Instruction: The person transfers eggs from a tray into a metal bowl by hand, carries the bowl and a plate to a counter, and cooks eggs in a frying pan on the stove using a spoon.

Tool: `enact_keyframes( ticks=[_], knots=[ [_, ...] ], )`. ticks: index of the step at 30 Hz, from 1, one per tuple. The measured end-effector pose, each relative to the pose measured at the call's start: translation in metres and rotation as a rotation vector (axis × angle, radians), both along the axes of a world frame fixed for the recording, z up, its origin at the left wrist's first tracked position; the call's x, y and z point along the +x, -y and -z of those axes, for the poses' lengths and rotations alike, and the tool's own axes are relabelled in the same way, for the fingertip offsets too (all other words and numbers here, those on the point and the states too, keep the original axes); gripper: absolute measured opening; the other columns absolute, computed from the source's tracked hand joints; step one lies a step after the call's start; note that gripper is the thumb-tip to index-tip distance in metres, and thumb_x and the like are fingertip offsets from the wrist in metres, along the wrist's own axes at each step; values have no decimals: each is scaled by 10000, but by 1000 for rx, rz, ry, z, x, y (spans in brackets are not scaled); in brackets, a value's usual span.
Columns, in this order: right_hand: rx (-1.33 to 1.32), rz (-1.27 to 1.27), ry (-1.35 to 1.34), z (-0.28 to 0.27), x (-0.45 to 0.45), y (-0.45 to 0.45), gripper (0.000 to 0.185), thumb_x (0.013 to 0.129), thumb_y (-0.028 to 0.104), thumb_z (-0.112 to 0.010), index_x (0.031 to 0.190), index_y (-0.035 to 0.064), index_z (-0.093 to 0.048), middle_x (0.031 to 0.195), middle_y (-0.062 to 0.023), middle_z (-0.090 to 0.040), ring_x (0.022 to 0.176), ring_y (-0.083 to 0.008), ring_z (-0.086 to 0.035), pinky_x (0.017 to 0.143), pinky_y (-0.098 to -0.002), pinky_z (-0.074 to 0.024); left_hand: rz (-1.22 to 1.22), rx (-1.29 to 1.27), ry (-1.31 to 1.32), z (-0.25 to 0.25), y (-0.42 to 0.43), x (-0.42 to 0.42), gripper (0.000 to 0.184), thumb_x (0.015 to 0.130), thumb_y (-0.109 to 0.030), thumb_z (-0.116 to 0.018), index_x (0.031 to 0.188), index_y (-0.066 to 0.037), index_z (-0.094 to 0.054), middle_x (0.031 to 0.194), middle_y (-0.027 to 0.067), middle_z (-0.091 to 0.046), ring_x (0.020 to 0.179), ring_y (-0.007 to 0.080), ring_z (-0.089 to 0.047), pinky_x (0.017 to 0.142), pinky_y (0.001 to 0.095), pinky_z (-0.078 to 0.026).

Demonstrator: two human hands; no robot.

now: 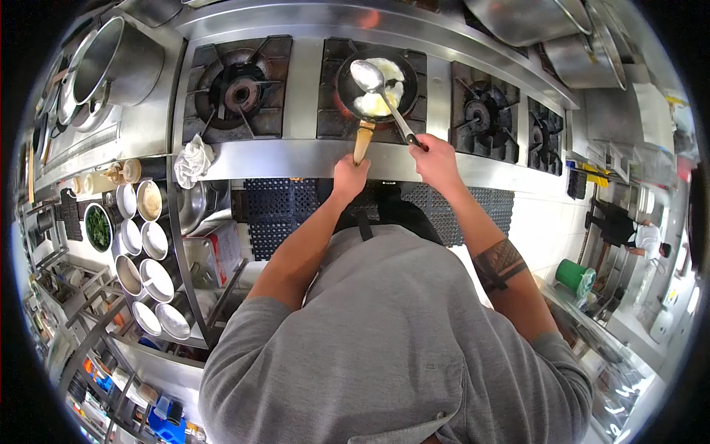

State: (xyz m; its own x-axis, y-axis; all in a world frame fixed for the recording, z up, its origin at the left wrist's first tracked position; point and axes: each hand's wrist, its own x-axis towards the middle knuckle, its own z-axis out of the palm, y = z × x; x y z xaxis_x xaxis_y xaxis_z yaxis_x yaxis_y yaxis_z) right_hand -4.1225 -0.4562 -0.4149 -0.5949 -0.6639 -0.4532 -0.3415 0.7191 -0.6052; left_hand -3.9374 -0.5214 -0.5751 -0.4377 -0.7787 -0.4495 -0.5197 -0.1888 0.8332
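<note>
Black perforated mats lie on a pale tiled floor

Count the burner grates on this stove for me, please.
4. One grate at far left, a second grate under the frying pan, a third grate to its right, and a fourth grate farthest right. Others may be hidden.

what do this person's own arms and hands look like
The left hand and right hand wear no gloves. Short grey sleeves end above the elbows, leaving the forearms uncovered. The right arm carries a dark patterned tattoo with solid bands.
</note>
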Motion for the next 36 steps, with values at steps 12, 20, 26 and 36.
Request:
enact_keyframes(
  ticks=[12,20,26,36],
  knots=[
    [109,102,188,-10,32,14,244,954,198,-658,1069,-13,-699,675,-126,-646,497,-213,-616,469,-351,-492,13,74,2,-8,2,1,343,902,-266,-697,967,71,-686,842,277,-703,820,431,-711,744,485,-538],
    [-170,462,870,1,31,-13,217,951,113,-681,1100,-43,-664,813,-100,-665,512,-163,-591,395,-306,-422,-12,-19,-11,1,-1,-3,308,910,-252,-704,872,50,-656,735,214,-671,699,345,-687,671,455,-511],
    [-166,412,755,-7,8,-42,239,952,107,-680,1137,-44,-670,832,-102,-675,524,-158,-585,406,-292,-420,4,4,-5,-6,1,-2,295,912,-249,-699,868,39,-656,751,214,-675,713,358,-688,679,457,-514],
    [-177,-217,-427,-11,-28,-91,264,944,126,-671,1179,7,-680,937,-192,-705,729,-348,-687,657,-443,-535,15,-83,51,3,-1,-2,342,903,-280,-716,865,54,-650,801,248,-677,750,397,-690,705,480,-522]
  ],
)
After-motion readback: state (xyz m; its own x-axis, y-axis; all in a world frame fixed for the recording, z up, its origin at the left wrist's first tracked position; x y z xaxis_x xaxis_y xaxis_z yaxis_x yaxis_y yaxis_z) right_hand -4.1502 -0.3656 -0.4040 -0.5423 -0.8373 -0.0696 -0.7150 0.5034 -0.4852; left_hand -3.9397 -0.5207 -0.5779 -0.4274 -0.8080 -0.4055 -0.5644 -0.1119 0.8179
